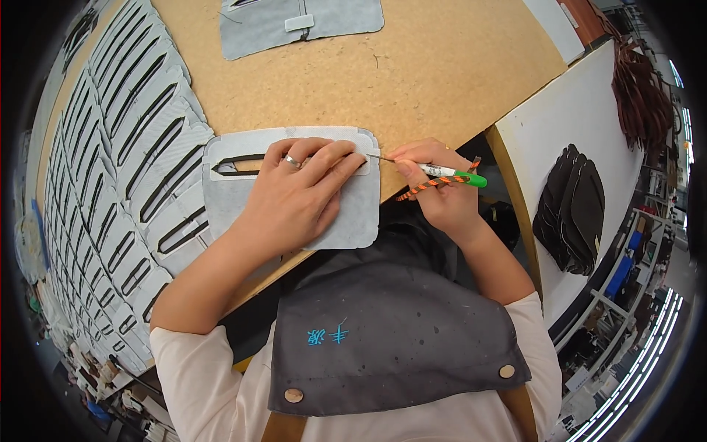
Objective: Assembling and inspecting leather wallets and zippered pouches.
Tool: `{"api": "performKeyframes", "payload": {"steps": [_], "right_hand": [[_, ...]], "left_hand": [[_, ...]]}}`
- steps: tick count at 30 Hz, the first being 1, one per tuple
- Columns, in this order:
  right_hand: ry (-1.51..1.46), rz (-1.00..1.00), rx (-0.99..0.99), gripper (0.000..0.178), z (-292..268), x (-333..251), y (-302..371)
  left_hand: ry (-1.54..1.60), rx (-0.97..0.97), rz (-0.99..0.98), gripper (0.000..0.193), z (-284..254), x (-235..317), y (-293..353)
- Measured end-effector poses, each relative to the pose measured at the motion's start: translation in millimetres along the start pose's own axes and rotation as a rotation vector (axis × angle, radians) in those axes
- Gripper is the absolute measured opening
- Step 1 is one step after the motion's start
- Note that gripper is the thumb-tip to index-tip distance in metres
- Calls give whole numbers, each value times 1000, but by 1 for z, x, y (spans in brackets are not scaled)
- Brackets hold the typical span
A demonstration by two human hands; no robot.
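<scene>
A light grey panel with rounded corners lies before me at the table's near edge. A dark-edged slot runs across its upper part, partly covered by my left hand. That hand rests on the panel with its fingers stretched over it, a ring on one finger; its thumb is mostly hidden. Closed around a pen-like tool with a thin metal tip and a white and green handle, my right hand is beside the panel. The tip meets the panel's right side, near my left fingertips. An orange and black cord hangs at the handle.
Rows of similar slotted panels overlap at the left. Another grey panel with a small white patch lies farther back on the brown table. At the right, dark pieces sit on a white surface, with dark red strips beyond.
</scene>
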State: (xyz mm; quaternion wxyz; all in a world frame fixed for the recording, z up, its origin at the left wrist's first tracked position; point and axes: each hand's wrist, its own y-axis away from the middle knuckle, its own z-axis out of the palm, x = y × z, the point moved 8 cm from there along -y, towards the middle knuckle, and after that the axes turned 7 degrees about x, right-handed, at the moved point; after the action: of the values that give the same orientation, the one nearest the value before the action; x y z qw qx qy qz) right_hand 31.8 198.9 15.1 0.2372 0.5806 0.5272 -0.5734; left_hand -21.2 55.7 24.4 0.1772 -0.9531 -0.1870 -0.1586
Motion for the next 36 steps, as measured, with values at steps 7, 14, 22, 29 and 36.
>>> {"api": "performKeyframes", "payload": {"steps": [7, 14, 22, 29, 36], "right_hand": [[-22, 246, -33, 6, 0, 13, 6], [-278, 291, 20, 14, -3, 20, -1], [-232, 289, -97, 11, 5, 16, -4], [-149, 254, -200, 9, 11, 16, -10], [-155, 215, -260, 7, 12, 12, -14]], "left_hand": [[92, 30, -210, 43, -2, -18, 3], [222, 117, -122, 25, -6, -19, 4], [242, 111, -61, 31, -8, -13, 1], [222, 34, 15, 40, -4, -6, -1], [201, 38, -8, 39, -3, -6, -1]]}}
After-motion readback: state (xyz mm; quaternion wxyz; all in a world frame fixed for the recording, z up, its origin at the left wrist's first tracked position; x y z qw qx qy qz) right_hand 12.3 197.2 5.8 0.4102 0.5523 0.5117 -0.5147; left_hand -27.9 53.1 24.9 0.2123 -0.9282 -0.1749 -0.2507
